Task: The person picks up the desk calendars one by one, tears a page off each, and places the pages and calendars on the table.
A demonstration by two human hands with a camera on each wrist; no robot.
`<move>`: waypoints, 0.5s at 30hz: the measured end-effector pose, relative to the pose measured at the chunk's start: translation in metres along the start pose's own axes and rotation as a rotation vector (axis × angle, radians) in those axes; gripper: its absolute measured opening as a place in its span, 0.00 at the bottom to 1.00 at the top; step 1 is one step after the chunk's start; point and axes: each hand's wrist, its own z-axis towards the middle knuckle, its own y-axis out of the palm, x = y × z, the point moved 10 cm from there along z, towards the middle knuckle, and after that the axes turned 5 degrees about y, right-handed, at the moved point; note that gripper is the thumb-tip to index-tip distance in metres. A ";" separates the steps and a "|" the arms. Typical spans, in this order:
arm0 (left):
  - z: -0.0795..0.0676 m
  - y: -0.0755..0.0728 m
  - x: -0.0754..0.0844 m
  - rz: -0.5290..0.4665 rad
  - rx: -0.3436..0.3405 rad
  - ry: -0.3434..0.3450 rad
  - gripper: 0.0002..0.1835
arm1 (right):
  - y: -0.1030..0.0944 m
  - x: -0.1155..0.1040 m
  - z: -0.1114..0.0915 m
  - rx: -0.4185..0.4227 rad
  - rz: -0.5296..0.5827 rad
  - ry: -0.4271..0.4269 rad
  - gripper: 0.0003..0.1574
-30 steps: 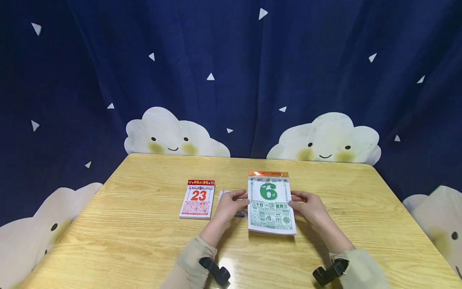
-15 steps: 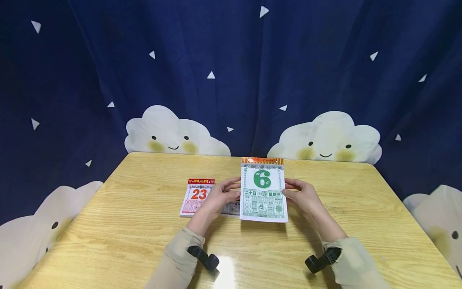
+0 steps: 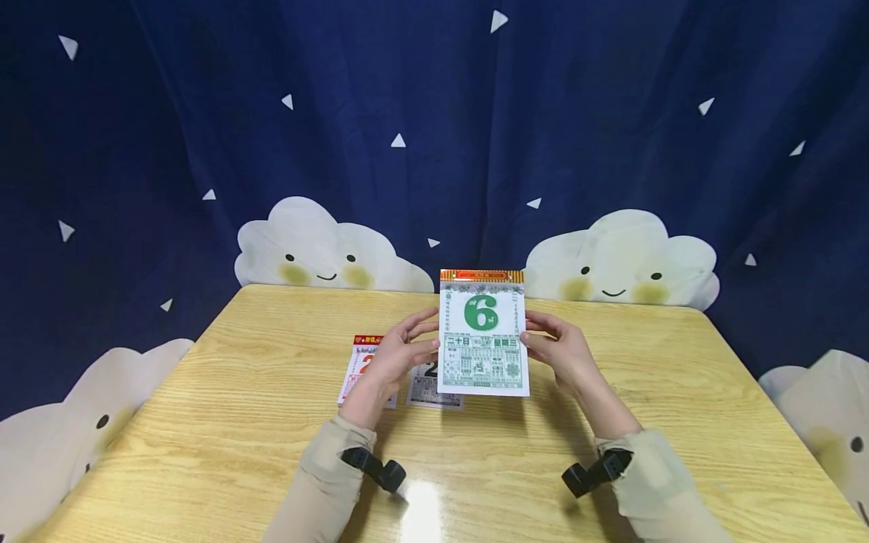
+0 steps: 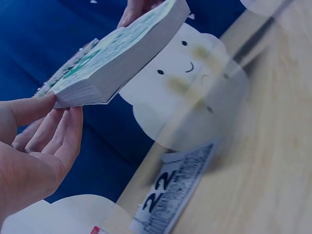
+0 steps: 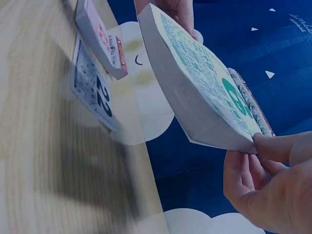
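The calendar pad (image 3: pixel 483 343) was a thick block of white sheets with an orange-red, yellow-striped header and a ragged grey band beneath it. A large green 6 was printed above dense green text. The pad was pinched at its opposite side edges by the left hand (image 3: pixel 397 351) and right hand (image 3: pixel 560 348), raised off the table (image 3: pixel 237 422), printed face toward the head camera.

Free tabletop (image 3: pixel 686 369) right of the right grip (image 3: pixel 562 350), red calendar (image 3: pixel 357 377) and black-numbered calendar (image 3: pixel 424 388) as obstacles leftward
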 end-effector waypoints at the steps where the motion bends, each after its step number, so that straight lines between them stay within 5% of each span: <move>1: 0.000 0.000 0.002 -0.006 0.001 -0.001 0.31 | 0.001 -0.002 0.000 -0.002 0.008 -0.005 0.31; 15: 0.000 0.004 0.015 -0.094 -0.147 -0.019 0.33 | 0.007 -0.020 0.001 -0.022 0.077 -0.060 0.32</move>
